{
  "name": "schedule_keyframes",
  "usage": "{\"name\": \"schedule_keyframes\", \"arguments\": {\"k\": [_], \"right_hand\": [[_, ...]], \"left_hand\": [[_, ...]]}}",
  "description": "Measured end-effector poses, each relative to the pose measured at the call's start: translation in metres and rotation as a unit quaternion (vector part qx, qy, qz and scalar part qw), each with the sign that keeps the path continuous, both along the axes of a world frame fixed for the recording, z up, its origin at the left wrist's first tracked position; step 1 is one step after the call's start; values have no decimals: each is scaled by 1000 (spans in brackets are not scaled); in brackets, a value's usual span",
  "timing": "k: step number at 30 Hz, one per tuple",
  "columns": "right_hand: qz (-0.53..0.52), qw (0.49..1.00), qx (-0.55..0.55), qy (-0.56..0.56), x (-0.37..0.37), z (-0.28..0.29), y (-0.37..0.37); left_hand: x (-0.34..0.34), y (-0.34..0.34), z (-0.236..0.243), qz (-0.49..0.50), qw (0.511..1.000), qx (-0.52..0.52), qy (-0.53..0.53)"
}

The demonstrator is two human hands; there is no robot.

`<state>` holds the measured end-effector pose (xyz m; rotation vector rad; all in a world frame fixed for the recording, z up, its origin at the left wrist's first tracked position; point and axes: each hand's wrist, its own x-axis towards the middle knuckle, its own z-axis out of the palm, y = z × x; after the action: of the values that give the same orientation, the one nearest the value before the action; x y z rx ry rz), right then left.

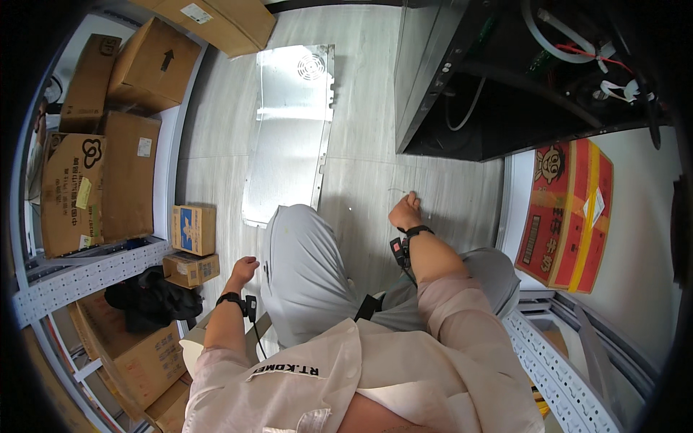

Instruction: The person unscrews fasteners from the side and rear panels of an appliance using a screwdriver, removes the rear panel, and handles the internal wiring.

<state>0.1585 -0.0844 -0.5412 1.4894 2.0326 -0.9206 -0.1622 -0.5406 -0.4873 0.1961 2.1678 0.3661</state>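
My right hand (406, 211) reaches forward between my knees, low over the floor, with its fingers drawn together. Whatever may be in them is too small to make out. A faint thin curved strand (395, 190) shows just beyond its fingertips. Beside my left knee, my left hand (245, 269) is curled closed, and I see nothing in it. Ahead on the floor lies a long silver metal panel (289, 151) with a round vent grille and a notched right edge. At the far right stands an open black cabinet (426, 86) with cables inside, including a red wire (577, 52).
Cardboard boxes (130, 180) fill the shelf on the left, and a large carton (216, 25) stands at the far end. Two small boxes (193, 229) and a black cloth bundle (155, 299) are near my left arm. A red carton (567, 216) sits to the right.
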Motion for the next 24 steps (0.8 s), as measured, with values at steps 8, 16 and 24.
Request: {"name": "schedule_keyframes", "arguments": {"k": [8, 16, 24], "right_hand": [[-7, 998, 36, 47, 7, -27, -2], [-132, 989, 64, 27, 28, -3, 15], [-95, 992, 66, 46, 29, 13, 25]], "left_hand": [[21, 10, 21, 32, 999, -34, -17], [20, 34, 25, 3, 999, -15, -28], [-7, 42, -20, -78, 997, 10, -16]]}}
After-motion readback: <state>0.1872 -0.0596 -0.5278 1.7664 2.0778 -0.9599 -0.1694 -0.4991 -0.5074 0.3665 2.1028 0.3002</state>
